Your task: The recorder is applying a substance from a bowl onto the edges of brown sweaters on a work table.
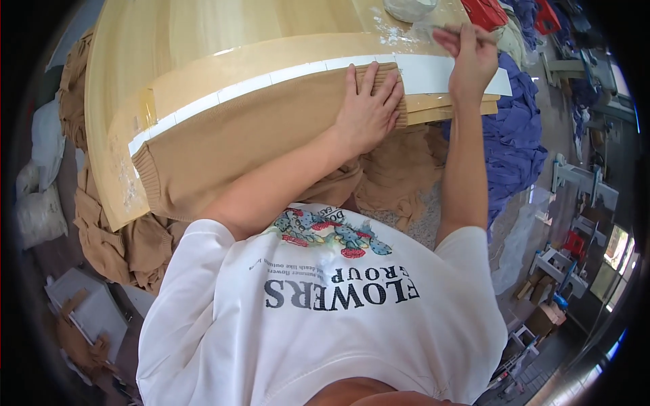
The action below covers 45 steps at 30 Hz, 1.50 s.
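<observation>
pinning a tan knit flat against a white strip

pressing down with fingers spread, the left hand (369,108) lies flat on the ribbed edge of a tan knitted piece (250,135), holding nothing, only weighting the cloth so its hem lines up along the white strip (433,73) that runs left to right across the wooden table (203,34). the knit lies spread on the near half of the table, with its left end hanging over the near left edge.

the right hand (470,57) is raised at the far right, fingers pinched narrow on a thin stick-like tool (474,34); what the tool is i cannot tell. it hovers just above the right end of the strip, likely kept clear of the cloth.

beyond it a pale bowl (409,8) stands near white smears on the wood. more tan fabric (101,237) is heaped on the left below the table, and a blue cloth pile (518,142) on the right.
</observation>
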### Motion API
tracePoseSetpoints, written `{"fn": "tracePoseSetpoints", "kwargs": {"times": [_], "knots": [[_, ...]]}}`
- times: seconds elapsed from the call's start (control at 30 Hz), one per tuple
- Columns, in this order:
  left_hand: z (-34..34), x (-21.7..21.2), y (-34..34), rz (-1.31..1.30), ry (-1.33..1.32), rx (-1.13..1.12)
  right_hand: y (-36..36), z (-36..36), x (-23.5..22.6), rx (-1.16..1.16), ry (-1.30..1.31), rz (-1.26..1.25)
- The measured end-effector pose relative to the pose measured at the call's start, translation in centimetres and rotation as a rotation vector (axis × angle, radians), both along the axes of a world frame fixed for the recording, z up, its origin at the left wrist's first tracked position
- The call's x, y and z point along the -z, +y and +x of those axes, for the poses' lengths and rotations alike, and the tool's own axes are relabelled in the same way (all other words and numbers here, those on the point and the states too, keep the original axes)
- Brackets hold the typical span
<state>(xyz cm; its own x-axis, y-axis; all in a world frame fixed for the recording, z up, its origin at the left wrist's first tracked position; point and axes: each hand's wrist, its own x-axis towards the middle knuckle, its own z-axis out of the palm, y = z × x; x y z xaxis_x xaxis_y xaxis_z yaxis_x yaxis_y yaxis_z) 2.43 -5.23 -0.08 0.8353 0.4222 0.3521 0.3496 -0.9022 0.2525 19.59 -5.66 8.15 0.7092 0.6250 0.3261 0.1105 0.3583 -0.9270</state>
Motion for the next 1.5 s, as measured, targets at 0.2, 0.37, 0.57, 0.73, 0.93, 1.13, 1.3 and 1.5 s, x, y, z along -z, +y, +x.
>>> {"fn": "tracePoseSetpoints", "kwargs": {"times": [0.2, 0.37, 0.57, 0.73, 0.93, 1.13, 1.3, 1.5], "knots": [[0.3, -0.1, -0.2, 0.007, -0.01, -0.013, -4.3, -5.2, 2.0, -0.062, -0.077, -0.196], [0.4, -0.1, -0.1, -0.001, 0.005, -0.002, -4.8, -5.4, 3.1, -0.069, -0.195, -0.272], [0.4, 0.0, -0.2, -0.001, 0.005, 0.009, -4.1, -5.4, 3.9, -0.106, -0.232, -0.31], [0.2, 0.5, 0.0, 0.036, 0.011, 0.025, -3.6, -8.4, 1.4, -0.067, -0.206, -0.214], [5.9, -2.4, -1.9, 1.109, 1.377, -0.858, -1.6, -10.9, 2.9, -0.26, -0.425, -0.41], [4.3, -0.9, -0.8, 1.009, 0.949, -0.685, -0.9, -13.6, 1.5, -0.201, -0.351, -0.194], [2.9, 1.8, -0.7, 0.906, 0.499, -0.506, 1.1, -16.6, 2.7, -0.411, -0.557, -0.302], [9.4, 9.8, -2.1, 0.539, 0.637, -0.475, 2.4, -20.4, 0.4, -0.566, -0.407, -0.273]]}}
